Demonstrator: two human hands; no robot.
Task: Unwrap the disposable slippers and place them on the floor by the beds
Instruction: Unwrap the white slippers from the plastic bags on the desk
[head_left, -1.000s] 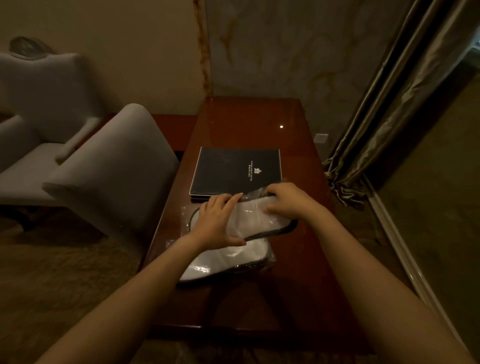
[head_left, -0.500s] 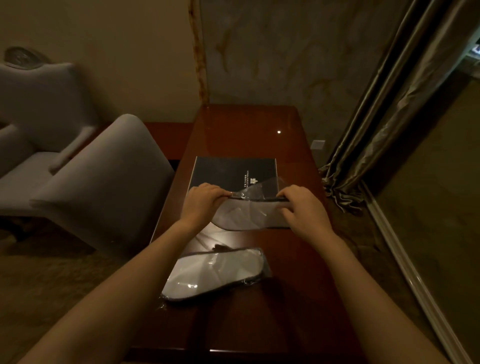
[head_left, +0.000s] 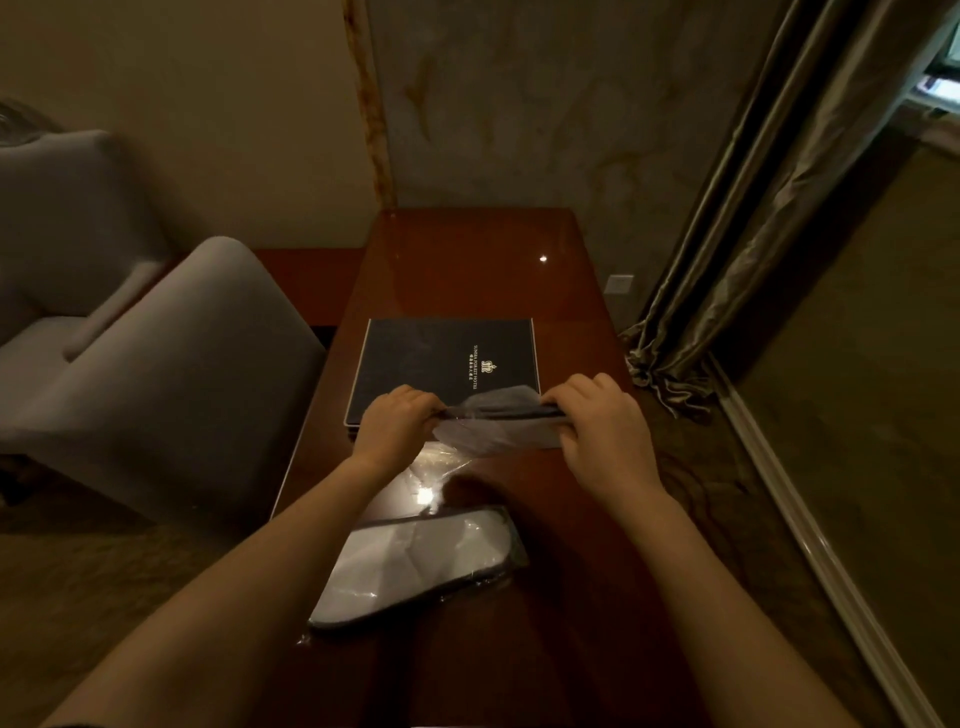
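Note:
A wrapped white slipper pack (head_left: 496, 428) in clear plastic is held just above the wooden table (head_left: 467, 260), stretched edge-on between both hands. My left hand (head_left: 397, 423) pinches its left end and my right hand (head_left: 602, 428) pinches its right end. A second wrapped white slipper pack (head_left: 415, 558), dark-trimmed, lies flat on the table nearer to me, between my forearms. Its clear wrapper looks closed.
A black hotel folder (head_left: 447, 364) lies on the table just beyond my hands. A grey upholstered chair (head_left: 171, 374) stands at the table's left edge, with an armchair (head_left: 57, 249) farther left. Curtains (head_left: 727, 234) hang at the right, over carpeted floor.
Both hands lifted the upper slipper pack off the lower one and raised it toward the folder, turning it edge-on. The lower pack stayed on the table.

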